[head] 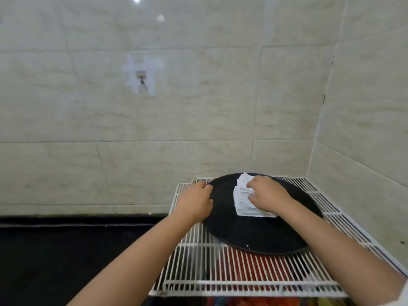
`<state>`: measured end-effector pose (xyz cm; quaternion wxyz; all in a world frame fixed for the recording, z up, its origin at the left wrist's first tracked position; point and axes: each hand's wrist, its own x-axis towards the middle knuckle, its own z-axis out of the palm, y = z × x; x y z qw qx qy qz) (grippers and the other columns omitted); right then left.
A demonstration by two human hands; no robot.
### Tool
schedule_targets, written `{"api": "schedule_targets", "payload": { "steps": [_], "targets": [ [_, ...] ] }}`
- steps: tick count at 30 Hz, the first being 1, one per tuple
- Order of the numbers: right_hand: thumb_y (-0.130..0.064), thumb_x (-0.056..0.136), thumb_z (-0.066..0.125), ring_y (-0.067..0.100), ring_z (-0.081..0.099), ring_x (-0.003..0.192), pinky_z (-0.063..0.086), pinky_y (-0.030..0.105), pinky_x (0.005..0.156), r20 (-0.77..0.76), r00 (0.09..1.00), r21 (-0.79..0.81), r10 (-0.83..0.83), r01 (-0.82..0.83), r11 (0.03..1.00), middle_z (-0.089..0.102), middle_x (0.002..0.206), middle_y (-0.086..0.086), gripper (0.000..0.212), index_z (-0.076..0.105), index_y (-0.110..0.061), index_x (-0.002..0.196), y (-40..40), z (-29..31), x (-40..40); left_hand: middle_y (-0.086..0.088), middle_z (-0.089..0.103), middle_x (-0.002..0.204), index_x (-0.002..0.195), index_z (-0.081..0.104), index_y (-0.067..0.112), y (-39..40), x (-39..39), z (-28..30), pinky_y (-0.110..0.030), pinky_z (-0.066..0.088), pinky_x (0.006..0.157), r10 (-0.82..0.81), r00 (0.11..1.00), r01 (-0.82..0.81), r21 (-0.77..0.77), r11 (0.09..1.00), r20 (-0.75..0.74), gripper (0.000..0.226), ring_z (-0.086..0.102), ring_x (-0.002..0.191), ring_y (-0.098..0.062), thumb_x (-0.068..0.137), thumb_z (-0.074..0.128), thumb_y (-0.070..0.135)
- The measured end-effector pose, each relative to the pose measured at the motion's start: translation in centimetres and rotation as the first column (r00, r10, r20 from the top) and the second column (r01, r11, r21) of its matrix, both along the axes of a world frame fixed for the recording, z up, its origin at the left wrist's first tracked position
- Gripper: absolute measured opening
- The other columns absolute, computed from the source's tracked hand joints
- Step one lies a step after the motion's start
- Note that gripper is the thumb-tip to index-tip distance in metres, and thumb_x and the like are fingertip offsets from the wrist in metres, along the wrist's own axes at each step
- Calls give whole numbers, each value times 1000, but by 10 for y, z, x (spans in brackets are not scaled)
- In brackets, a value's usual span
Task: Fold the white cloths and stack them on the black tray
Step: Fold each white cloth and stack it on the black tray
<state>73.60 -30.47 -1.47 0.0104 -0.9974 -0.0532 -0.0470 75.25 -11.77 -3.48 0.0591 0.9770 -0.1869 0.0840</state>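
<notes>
On a white wire rack (254,279) in the tiled corner, I see the round black tray (254,235) carrying a stack of folded white cloths (244,195). My right hand (268,195) curls its grip onto the stack; my left hand (194,200) grips the tray's left rim.

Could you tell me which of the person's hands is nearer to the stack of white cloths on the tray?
The right hand: it rests on the white cloths, fingers curled over the stack's right side. The left hand is off to the left, at the black tray's rim, apart from the cloths.
</notes>
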Motion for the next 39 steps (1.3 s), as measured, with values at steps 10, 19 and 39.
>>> {"api": "schedule_targets", "payload": {
  "steps": [10,19,39],
  "targets": [
    [-23,91,47,32,42,127,40,43,104,151,863,147,481,-501,853,46,139,15,45,42,-13,134,342,16,-83,-14,51,130,127,48,7,319,-165,19,-41,42,94,489,856,-502,46,863,165,41,45,121,-33,96,40,32],
    [-28,92,47,28,40,129,36,41,104,167,498,142,851,-866,479,42,142,9,49,35,-12,137,668,-7,-180,-13,47,130,126,44,7,597,-337,-8,-41,42,91,929,339,-936,-42,348,152,40,42,121,-32,97,39,34],
    [-22,90,48,30,44,124,42,41,94,21,188,205,982,-962,180,48,136,11,43,44,-10,131,1243,-54,-172,-15,48,132,123,47,7,1104,-397,-47,-42,41,95,993,-99,-982,165,-88,-57,38,45,121,-32,96,38,32]
  ]
}}
